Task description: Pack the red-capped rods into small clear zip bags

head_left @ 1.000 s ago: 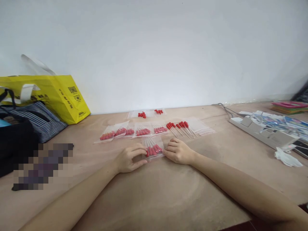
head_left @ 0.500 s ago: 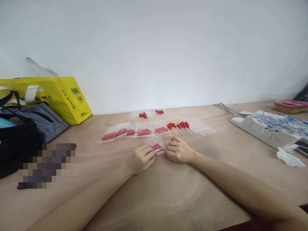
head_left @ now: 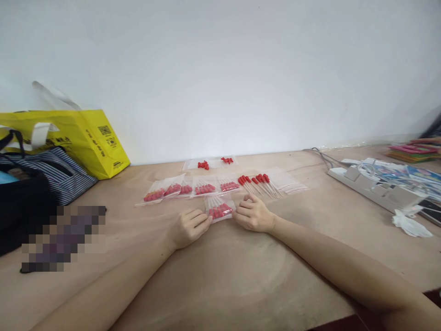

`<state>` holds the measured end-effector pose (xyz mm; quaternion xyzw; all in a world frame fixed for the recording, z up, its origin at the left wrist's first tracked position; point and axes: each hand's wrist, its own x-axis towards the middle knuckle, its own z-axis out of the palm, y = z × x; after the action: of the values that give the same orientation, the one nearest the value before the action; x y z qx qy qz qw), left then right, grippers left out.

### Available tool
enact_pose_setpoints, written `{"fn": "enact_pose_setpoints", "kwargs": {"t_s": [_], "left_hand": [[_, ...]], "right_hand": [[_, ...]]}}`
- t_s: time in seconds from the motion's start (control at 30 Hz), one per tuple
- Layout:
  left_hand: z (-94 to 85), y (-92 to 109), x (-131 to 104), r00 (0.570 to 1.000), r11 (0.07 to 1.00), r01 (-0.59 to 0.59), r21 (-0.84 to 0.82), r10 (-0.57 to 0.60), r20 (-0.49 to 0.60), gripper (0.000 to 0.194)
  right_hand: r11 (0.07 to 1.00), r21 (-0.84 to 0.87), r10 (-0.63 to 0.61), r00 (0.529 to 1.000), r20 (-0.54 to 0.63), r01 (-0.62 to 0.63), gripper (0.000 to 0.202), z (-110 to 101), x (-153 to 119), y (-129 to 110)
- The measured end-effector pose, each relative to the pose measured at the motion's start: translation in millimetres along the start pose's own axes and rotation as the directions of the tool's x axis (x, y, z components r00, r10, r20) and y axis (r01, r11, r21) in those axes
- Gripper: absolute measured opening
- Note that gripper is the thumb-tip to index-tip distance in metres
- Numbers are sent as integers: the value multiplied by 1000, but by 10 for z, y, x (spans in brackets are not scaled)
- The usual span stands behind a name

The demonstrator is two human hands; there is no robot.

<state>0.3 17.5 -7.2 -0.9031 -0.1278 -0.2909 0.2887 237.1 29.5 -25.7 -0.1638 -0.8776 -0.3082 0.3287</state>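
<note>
At your twelve o'clock, the clear bag shows red-tipped sticks; just past twelve, loose sticks are red-tipped and pale-shafted. At eleven, the shopping bag is yellow, printed black; towards ten, the pouch is dark-and-white striped. Towards two, a white power strip.

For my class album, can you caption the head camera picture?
Left hand and right hand flank a clear bag of red-tipped sticks on a table.

Clear plastic bag, flat on tabletop, red-tipped white sticks inside, tips toward viewer
</note>
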Motion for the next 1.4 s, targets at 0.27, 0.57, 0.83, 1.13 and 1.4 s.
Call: {"fn": "enact_pose_setpoints", "kwargs": {"t_s": [0.27, 0.57, 0.83, 1.13, 1.4], "left_hand": [[7, 6, -26, 1000, 999, -8, 42, 8, 3, 18], [95, 44, 74, 998, 998, 56, -44, -56, -7, 13], [167, 100, 182, 999, 1000, -12, 26, 13, -53, 16], [139, 47, 135, 987, 992, -108, 68, 115, -114, 10], [51, -42, 41, 985, 986, -105, 131, 121, -122, 13]], "right_hand": [[997, -1, -75, 997, 0, 75, 22, -9, 22, 2], [1000, -19, 5, 1000, -31, -6, 23, 47, 54, -58], [999, 41, -12, 998, -54, 14, 25, 81, 145, -116], [991, 128, 40, 996, -79, -29, 18, 30, 170, -135], [990, 131, 66, 996, -64, -57, 17, 12, 130, -111]]}}
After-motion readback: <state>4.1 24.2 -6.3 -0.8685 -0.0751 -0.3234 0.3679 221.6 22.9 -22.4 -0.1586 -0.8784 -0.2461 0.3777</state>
